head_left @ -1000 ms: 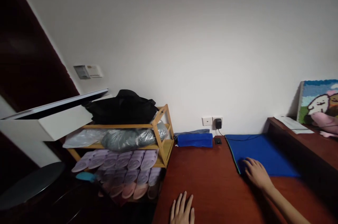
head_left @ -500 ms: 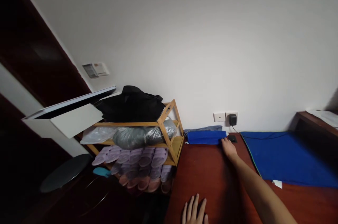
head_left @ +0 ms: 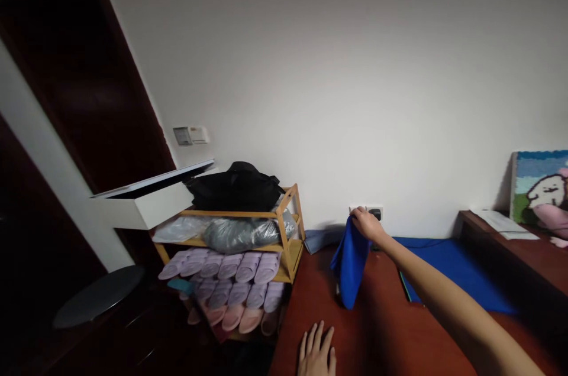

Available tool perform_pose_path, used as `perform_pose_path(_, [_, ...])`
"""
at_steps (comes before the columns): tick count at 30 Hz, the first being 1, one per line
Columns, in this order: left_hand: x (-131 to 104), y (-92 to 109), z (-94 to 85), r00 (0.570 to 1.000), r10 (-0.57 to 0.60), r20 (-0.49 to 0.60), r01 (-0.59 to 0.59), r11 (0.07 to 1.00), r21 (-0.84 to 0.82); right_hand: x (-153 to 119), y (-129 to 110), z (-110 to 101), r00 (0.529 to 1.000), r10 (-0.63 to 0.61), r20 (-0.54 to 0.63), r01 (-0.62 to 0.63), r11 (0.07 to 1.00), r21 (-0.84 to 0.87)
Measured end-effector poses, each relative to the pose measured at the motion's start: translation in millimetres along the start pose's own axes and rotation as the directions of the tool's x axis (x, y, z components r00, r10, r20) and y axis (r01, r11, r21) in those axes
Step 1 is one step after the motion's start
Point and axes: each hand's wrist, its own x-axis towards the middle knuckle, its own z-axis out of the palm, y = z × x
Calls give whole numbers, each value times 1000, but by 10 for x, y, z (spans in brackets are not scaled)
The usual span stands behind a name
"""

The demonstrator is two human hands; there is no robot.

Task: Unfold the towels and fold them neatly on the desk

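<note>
A blue cloth (head_left: 350, 266) hangs down from my right hand (head_left: 367, 225), whose fingers are closed on its top end above the reddish-brown table (head_left: 319, 281). My left hand (head_left: 316, 351) lies on the table near the bottom of the view, fingers spread, holding nothing. Against the wall, left of the hanging cloth, is a grey-blue folded cloth (head_left: 320, 239). A larger blue mat (head_left: 461, 275) with a green edge lies flat on the right, partly hidden by my right forearm.
Left of the table stands a wooden rack (head_left: 290, 252) with slippers (head_left: 229, 266), plastic-wrapped items and a black bag (head_left: 239, 190). A white box (head_left: 164, 206) sticks out leftward. A round stool (head_left: 100, 296) is lower left. A raised ledge (head_left: 501, 240) holds papers and a picture.
My right hand has lifted the blue cloth off the table by one end, so it now hangs. The view has turned, bringing a picture in at the right. My left hand stays on the table.
</note>
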Motion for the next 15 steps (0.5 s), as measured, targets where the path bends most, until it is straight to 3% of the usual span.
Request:
perform_pose_path(4, [28, 111, -197, 988, -87, 125, 96, 993, -69, -16, -109, -215, 989, 11, -147, 6, 994, 113])
perform_pose_path(7, [39, 134, -270, 983, -88, 162, 104, 990, -92, 90, -169, -336, 958, 43, -282, 22, 975, 223])
perform_pose_path(12, [13, 195, -340, 993, -87, 76, 94, 992, -85, 276, -208, -441, 904, 136, -405, 38, 919, 393])
perform_pose_path(15, [-6, 265, -427, 994, -93, 51, 97, 991, -90, 64, -106, -411, 922, 168, -348, 0, 901, 434])
